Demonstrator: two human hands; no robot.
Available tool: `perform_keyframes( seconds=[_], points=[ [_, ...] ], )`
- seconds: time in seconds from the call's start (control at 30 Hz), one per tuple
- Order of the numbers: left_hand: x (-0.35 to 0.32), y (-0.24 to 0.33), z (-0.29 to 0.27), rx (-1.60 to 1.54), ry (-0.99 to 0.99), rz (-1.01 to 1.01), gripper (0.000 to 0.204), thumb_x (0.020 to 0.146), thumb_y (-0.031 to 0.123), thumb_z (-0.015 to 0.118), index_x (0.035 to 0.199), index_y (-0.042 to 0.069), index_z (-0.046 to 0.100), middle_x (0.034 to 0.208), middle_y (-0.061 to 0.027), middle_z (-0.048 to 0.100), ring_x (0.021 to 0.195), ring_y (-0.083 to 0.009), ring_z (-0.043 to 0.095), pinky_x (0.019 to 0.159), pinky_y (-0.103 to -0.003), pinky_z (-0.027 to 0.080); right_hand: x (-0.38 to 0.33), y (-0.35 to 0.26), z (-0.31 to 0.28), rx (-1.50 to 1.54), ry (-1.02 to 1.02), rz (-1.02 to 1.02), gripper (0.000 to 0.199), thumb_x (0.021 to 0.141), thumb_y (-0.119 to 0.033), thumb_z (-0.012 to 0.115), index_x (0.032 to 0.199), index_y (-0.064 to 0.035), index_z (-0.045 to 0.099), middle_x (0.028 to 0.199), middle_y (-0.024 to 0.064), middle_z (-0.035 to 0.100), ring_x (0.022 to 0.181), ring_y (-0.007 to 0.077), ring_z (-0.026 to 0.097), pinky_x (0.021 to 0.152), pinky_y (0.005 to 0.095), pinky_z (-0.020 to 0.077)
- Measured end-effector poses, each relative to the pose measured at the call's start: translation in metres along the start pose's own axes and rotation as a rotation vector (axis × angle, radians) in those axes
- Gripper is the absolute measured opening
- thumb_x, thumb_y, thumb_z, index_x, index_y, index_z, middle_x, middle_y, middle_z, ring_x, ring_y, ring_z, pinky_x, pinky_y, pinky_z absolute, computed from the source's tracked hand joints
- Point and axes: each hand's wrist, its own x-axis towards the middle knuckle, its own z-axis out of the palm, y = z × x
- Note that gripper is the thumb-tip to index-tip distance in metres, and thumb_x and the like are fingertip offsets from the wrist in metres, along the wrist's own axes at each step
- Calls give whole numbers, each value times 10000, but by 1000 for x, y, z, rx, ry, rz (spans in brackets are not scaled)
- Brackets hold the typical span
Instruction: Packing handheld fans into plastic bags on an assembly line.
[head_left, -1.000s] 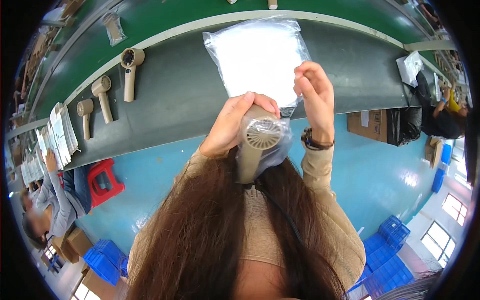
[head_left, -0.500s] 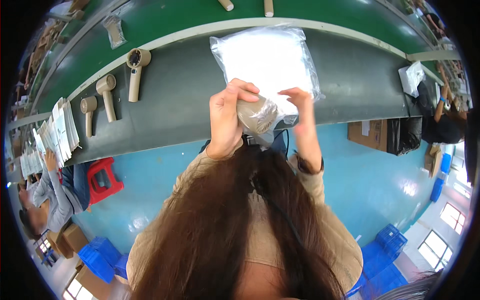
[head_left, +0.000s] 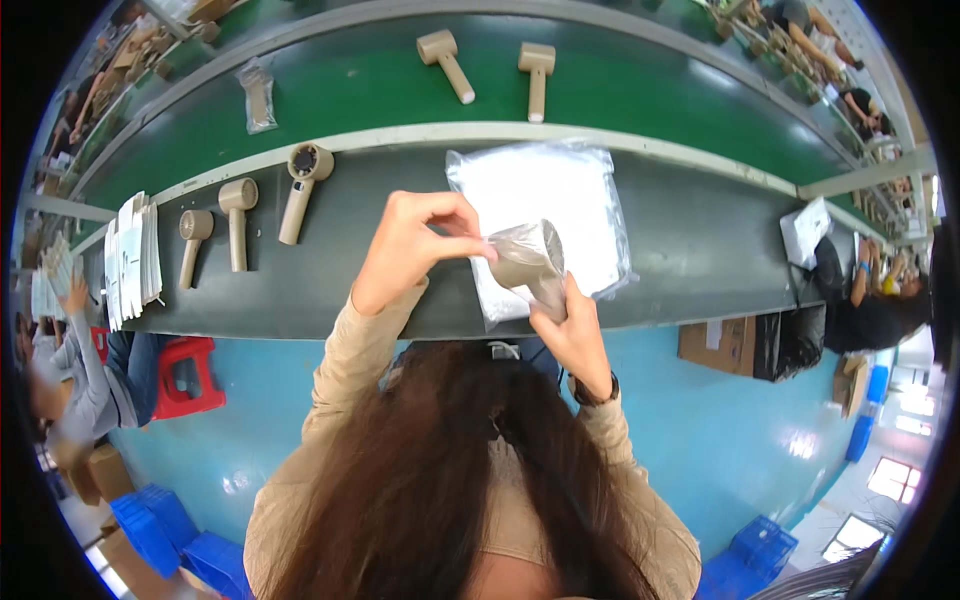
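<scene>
A beige handheld fan (head_left: 522, 262) in a clear plastic bag is held above the bench, its round head towards the upper left. My left hand (head_left: 420, 240) is closed, thumb and fingers pinching the clear bag beside the fan's head. Lower down, my right hand (head_left: 577, 335) grips the bagged fan around its handle. Beneath both hands lies a flat stack of clear plastic bags (head_left: 575, 190), bright with glare. The far end of the handle is hidden behind my right fingers.
Three unbagged fans (head_left: 238, 225) lie on the dark bench at left, near a pile of folded papers (head_left: 132, 262). Beyond the pale rail, a green conveyor (head_left: 370, 95) carries two fans and a bagged one. A red stool (head_left: 188, 378) and a cardboard box (head_left: 718, 343) stand below.
The view has shifted, showing more of the conveyor. My right hand has gone from beside the bag to gripping the bagged fan's handle; my left now pinches the bag near the head.
</scene>
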Motion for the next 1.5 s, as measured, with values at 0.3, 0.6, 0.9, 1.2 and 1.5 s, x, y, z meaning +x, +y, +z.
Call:
perform_keyframes(
  seconds=[0.3,0.6,0.9,1.2,1.5],
  points=[
    [105,-84,-71,-91,491,13,245,841,195,672,963,-6,604,867,-50,639,791,-115,599,720,-258,477,72,-5,-41,478,-278,157,390,882,-97,598,1215,-14,413,902,83,612,755,124,570,652,269,464],
    [191,-178,-49,614,683,-128,933,734,472,712,1396,34,222,1055,-277,581,933,-433,587,777,-492,476,284,109,-67,20,317,-87,308,773,-251,727,911,17,661,746,73,661,647,147,585,597,314,456],
    [204,-200,-74,382,733,-127,819,737,154,671,1392,111,183,1151,-253,497,946,-429,588,830,-497,474,342,88,-36,-457,628,-117,685,749,-380,738,1241,-10,437,1120,223,576,1023,347,577,850,400,453],
    [98,-61,-45,-265,421,55,743,795,-55,464,1410,195,130,1090,-157,490,710,-169,596,640,-278,507,110,-172,-72,-375,571,-1147,332,847,-82,583,1159,21,535,1123,201,561,923,296,593,783,354,496],
    [30,15,33,-451,222,95,702,844,34,593,1396,137,172,1068,-120,572,696,-113,569,550,-207,445,6,-205,-84,-403,669,-1433,809,849,-163,618,1469,-210,101,1251,112,433,979,283,525,739,428,521]
  ],
)
